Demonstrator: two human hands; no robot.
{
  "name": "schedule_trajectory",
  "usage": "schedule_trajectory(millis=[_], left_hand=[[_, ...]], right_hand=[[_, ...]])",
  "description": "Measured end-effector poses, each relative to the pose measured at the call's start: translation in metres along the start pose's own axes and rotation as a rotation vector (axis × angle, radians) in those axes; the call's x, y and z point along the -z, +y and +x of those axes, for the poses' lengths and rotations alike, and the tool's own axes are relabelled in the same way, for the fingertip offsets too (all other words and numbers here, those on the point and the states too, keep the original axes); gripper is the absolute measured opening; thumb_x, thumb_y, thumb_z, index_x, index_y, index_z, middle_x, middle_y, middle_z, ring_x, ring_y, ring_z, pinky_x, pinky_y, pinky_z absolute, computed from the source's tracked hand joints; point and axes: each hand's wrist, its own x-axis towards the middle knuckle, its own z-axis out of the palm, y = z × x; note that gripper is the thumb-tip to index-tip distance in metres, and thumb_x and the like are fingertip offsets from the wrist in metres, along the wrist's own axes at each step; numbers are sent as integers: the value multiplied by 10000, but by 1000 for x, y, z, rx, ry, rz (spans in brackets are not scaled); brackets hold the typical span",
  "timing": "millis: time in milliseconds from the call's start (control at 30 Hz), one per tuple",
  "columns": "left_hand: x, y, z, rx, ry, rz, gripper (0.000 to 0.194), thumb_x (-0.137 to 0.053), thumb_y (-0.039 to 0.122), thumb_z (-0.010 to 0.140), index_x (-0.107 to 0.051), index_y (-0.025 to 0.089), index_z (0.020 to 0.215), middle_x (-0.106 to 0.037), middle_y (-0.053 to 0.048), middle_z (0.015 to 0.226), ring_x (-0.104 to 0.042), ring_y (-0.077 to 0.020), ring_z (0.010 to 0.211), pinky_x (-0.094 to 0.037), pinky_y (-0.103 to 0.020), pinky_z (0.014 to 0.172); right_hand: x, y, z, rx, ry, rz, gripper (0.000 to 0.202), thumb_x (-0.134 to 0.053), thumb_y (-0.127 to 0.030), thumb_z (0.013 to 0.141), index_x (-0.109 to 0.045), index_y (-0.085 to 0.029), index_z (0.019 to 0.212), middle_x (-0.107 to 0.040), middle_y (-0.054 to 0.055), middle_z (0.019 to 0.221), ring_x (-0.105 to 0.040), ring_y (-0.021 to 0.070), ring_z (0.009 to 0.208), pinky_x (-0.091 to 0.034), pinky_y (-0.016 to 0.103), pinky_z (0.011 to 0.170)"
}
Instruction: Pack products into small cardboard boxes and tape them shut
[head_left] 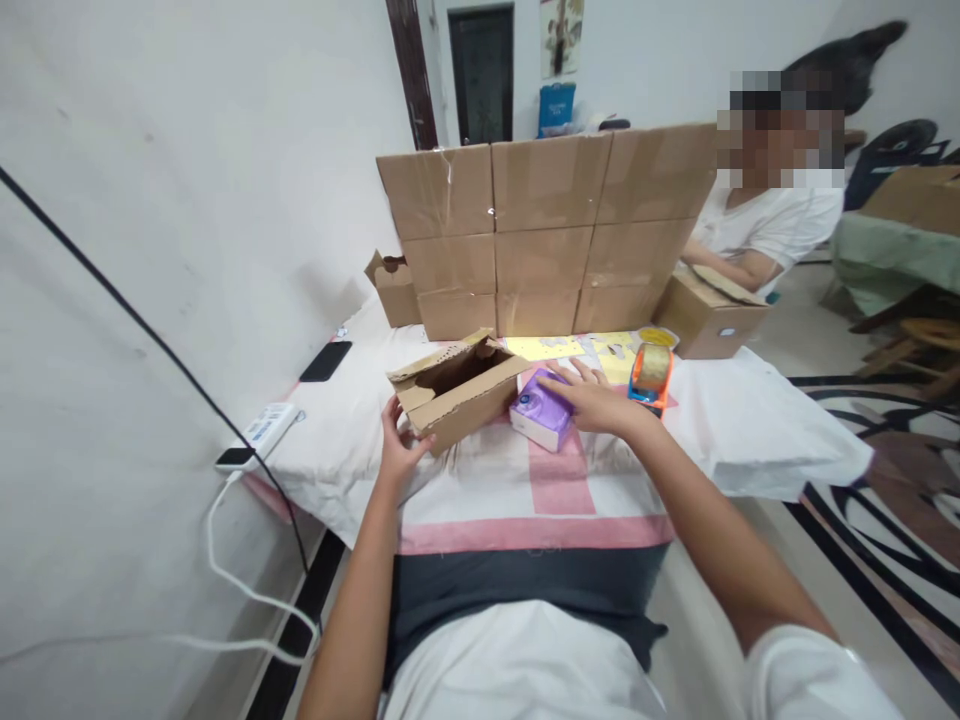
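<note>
My left hand [403, 440] grips the near left corner of an open cardboard box [469, 405], its thumb on the front side. The box is tilted, with its flaps up and a dark inside. Just right of it, a small purple and white box [541, 410] sits on the cloth-covered table [480, 495]. My right hand [589, 395] lies over the right part of the purple box with its fingers spread. An orange and blue tape dispenser [650, 380] stands to the right of my right hand.
Stacked cardboard boxes [544, 235] form a wall behind. Yellow sheets [544, 347] lie before them. A phone [326, 361] and a power strip [262, 432] are at the left. Another person [787, 215] is at the back right, beside an open carton [709, 315].
</note>
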Motion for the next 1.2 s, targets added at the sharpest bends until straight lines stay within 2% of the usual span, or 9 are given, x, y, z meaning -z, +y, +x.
schedule_trajectory(millis=[67, 167, 367, 533, 667, 800, 933, 1067, 1200], left_hand=[[2, -3, 0, 13, -12, -20, 1000, -874, 413, 653, -309, 397, 1477, -330, -102, 1563, -351, -344, 1450, -580, -377, 869], [3, -4, 0, 32, -24, -37, 1007, -874, 425, 651, -308, 376, 1482, -362, -112, 1540, -347, -358, 1454, -572, -392, 897], [3, 0, -1, 15, -26, -29, 993, -861, 403, 659, -314, 355, 1487, -387, -132, 1527, -353, -363, 1453, -578, -380, 868], [1, 1, -3, -7, -61, -41, 1020, -871, 345, 640, -319, 367, 1497, -372, -144, 1558, -364, -375, 1458, -589, -422, 877], [2, 9, -4, -14, -169, -64, 1118, -889, 342, 624, -253, 361, 1544, -317, -157, 1610, -335, -378, 1484, -584, -416, 904], [19, 40, 6, -30, -308, -84, 1097, -862, 455, 664, -246, 366, 1567, -255, -146, 1657, -299, -390, 1503, -530, -485, 1006], [28, 94, 27, -192, -279, 13, 484, -641, 480, 879, -609, 310, 1331, -503, -110, 1524, -456, -353, 1410, -462, -510, 1065], [12, 140, 51, -318, -494, 284, 237, -573, 334, 925, -754, 288, 1072, -777, -69, 1061, -705, -275, 1001, -489, -455, 991], [1, 155, 73, -423, -645, 501, 113, -680, 320, 823, -786, 288, 843, -750, -65, 1163, -587, -360, 1250, -422, -507, 1050]], right_hand=[[3, -2, 10, 78, -106, -72, 1034, -597, -64, 666, -237, -343, 1594, -191, 51, 1689, -43, 447, 1537, -164, 700, 1161], [8, -6, 21, 172, -147, -147, 1095, -690, -135, 639, -199, -283, 1607, -300, 128, 1637, -144, 469, 1507, -134, 702, 1158], [9, -1, 21, 224, -36, -103, 928, -836, -355, 551, -511, -109, 1385, -482, 249, 1420, -383, 472, 1363, -270, 604, 1134], [19, 1, -20, 193, -63, 230, 687, -795, -353, 601, -572, -212, 1235, -672, 120, 1127, -629, 369, 1028, -487, 496, 934], [54, -1, -73, 160, -20, 385, 935, -829, -413, 583, -462, -259, 1429, -652, 107, 1275, -635, 389, 1119, -541, 478, 918], [100, -10, -99, 230, 236, 452, 1164, -889, -427, 524, -336, -296, 1540, -552, 113, 1445, -568, 441, 1260, -526, 536, 1001], [131, -33, -79, 360, 411, 512, 1026, -892, -441, 576, -412, -315, 1473, -559, 89, 1413, -535, 452, 1280, -513, 542, 1006], [131, -58, -33, 371, 523, 599, 929, -876, -502, 604, -454, -253, 1393, -575, 98, 1335, -559, 411, 1224, -499, 487, 988], [115, -77, 4, 399, 534, 666, 900, -886, -486, 597, -454, -225, 1341, -596, 106, 1253, -591, 351, 1132, -502, 426, 935]])
